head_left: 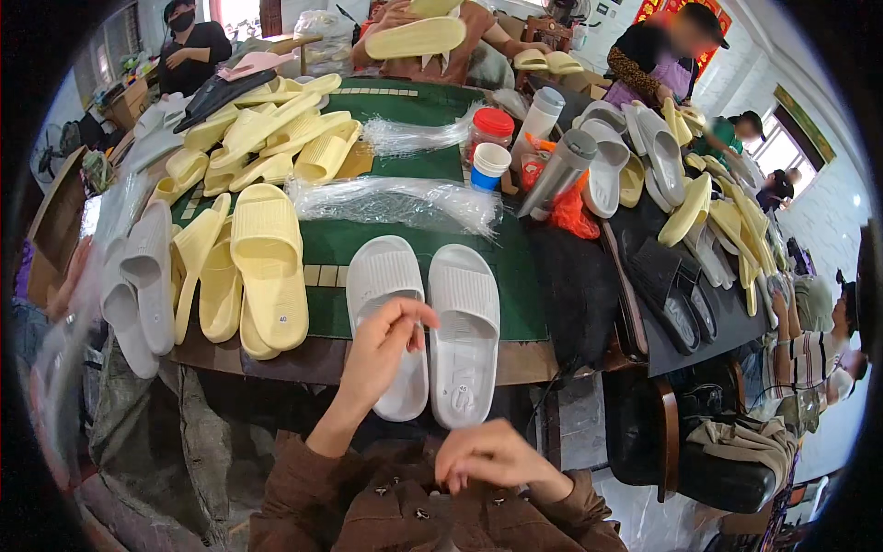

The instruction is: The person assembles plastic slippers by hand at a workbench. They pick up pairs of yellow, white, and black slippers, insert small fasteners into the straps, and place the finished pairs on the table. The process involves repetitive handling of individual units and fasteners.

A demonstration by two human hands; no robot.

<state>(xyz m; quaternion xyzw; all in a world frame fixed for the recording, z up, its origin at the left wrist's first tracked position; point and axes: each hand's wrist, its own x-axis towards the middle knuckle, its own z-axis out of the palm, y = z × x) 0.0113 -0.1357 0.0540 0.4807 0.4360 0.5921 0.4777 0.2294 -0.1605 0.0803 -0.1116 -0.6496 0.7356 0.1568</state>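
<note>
Two light grey slippers (464, 340) lie side by side at the table's near edge, toes away from me and heels overhanging the edge. Over the left slipper (386, 267) is my left hand (382, 345), its fingers bent and drawn together; whatever they may pinch is too small to make out. My right hand (492, 455) hovers in front of my body, below the heels, with fingers curled downward. Its fingertips are partly hidden, so I cannot see what is in them. Beyond the slippers lies a bundle of clear thin plastic strands (405, 202).
Yellow slippers (269, 276) are heaped at the left, beside grey slippers (147, 267). A white-and-blue paper cup (489, 167), a red-lidded jar (492, 129) and a steel bottle (563, 170) stand back right. More slippers cover the right table. A chair (644, 442) stands right; several people surround the tables.
</note>
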